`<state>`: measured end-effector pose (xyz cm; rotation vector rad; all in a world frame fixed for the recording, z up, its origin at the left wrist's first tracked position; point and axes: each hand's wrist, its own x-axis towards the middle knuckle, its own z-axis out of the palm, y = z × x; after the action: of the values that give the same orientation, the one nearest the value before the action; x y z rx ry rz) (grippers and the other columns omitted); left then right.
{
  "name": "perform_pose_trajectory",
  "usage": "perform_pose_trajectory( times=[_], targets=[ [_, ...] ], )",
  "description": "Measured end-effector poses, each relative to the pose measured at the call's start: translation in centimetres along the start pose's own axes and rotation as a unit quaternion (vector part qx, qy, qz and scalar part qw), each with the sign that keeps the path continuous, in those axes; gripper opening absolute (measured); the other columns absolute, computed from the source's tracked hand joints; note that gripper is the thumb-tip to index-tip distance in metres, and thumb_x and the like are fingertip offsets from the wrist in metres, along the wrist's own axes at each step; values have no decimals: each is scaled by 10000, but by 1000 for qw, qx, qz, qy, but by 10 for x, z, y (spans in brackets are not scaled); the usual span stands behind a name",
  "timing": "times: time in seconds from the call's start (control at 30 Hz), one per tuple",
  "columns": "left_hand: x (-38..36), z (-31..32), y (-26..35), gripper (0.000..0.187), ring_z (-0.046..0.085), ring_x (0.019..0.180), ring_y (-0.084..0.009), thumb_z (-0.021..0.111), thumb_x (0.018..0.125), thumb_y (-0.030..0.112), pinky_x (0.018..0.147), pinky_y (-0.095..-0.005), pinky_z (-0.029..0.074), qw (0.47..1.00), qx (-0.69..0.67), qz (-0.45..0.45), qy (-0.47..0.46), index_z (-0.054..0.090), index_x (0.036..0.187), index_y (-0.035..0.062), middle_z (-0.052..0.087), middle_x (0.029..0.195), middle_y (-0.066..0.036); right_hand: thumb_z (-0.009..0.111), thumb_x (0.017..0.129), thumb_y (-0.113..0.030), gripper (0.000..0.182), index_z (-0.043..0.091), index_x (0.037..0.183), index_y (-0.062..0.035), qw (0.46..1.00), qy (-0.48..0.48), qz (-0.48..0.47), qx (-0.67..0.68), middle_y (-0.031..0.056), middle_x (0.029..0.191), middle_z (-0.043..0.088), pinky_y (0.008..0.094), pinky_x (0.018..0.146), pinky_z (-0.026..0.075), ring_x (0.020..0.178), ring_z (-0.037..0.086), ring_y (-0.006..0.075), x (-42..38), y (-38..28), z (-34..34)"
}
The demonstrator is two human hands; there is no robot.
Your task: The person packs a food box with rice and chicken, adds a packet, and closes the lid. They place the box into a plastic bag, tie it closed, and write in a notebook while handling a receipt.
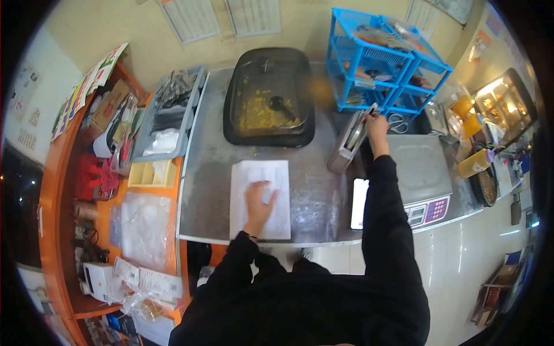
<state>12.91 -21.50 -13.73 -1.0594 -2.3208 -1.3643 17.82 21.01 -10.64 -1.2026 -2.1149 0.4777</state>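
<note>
An open notebook [279,216] with faint writing lies on the metal table. My left hand [259,202] rests on its pages, fingers apart and holding nothing. Over at the right, my right hand [377,128] is at the far end of a long, narrow metal box [348,143], next to the blue rack. Its fingers are closed on something small that I cannot make out. A white-screened phone [359,203] lies beside my right forearm.
A black tray [231,121] with yellow food pieces and a dark spoon stands at the back. Blue plastic racks [358,63], scissors [398,123] and a weighing scale [418,167] are on the right. An orange shelf [53,202] with bags and boxes stands left.
</note>
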Motion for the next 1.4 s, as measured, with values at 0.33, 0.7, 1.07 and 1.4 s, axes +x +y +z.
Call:
perform_pose_trajectory(
  times=[0.33,0.7,1.07,1.4],
  targets=[
    [-64,-45,-19,666,216,1228,-350,568,747,422,959,-571,38,930,293,-171,-138,331,1241,44,296,1266,-222,439,860,-183,142,507,845,-60,812,197,-128,535,74,753,528,302,602,412,636,501,156,-49,-57,-69],
    [-20,-30,-4,524,252,1215,-352,589,748,307,962,-566,98,978,129,-69,-151,426,1206,113,319,1294,-159,320,884,-417,479,497,1003,12,693,-351,335,533,72,595,515,252,348,337,405,442,149,-231,-81,-27],
    [-21,-6,-27,517,248,1243,-295,554,760,371,990,-532,74,953,162,-57,-251,451,1213,143,300,1342,-102,470,759,66,164,381,737,-70,629,-315,252,664,18,612,433,231,403,360,467,451,110,-273,-67,14],
    [-11,-10,-36,638,248,1235,-321,627,672,428,979,-548,57,952,194,-123,-201,449,1193,105,308,1324,-139,500,743,81,142,451,845,-5,751,-403,139,504,116,807,527,237,578,436,632,519,126,-314,-67,-18]
  ],
)
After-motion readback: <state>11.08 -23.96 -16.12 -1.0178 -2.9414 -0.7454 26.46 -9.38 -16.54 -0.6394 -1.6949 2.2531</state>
